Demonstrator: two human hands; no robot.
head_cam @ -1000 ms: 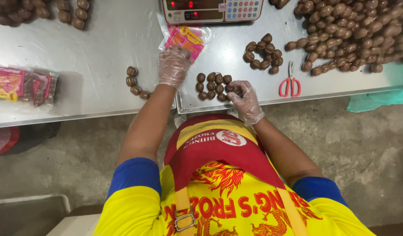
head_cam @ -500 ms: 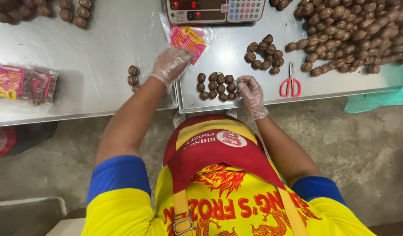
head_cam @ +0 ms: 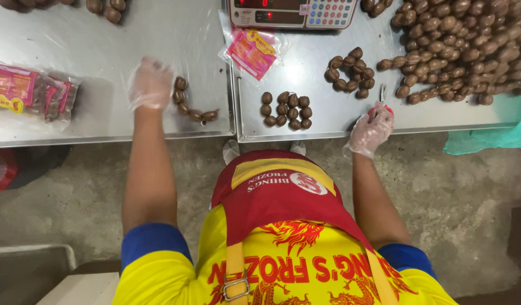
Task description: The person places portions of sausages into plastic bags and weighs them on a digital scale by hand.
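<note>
Gloved, our left hand [head_cam: 151, 83] hovers spread beside a sausage string [head_cam: 191, 103]; our right hand [head_cam: 371, 129] clasps red-handled scissors [head_cam: 382, 104]. Pink-labelled packets [head_cam: 32, 92] lie far left; one pink pouch [head_cam: 252, 52] sits below the scale [head_cam: 293, 11].

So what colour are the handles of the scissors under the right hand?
Red, on the scissors at the right hand; head view.

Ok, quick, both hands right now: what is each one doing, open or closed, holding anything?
Left hand: gloved, blurred, over the steel table beside a short sausage string; grip cannot be told.
Right hand: gloved, closed on the red-handled scissors.
</note>
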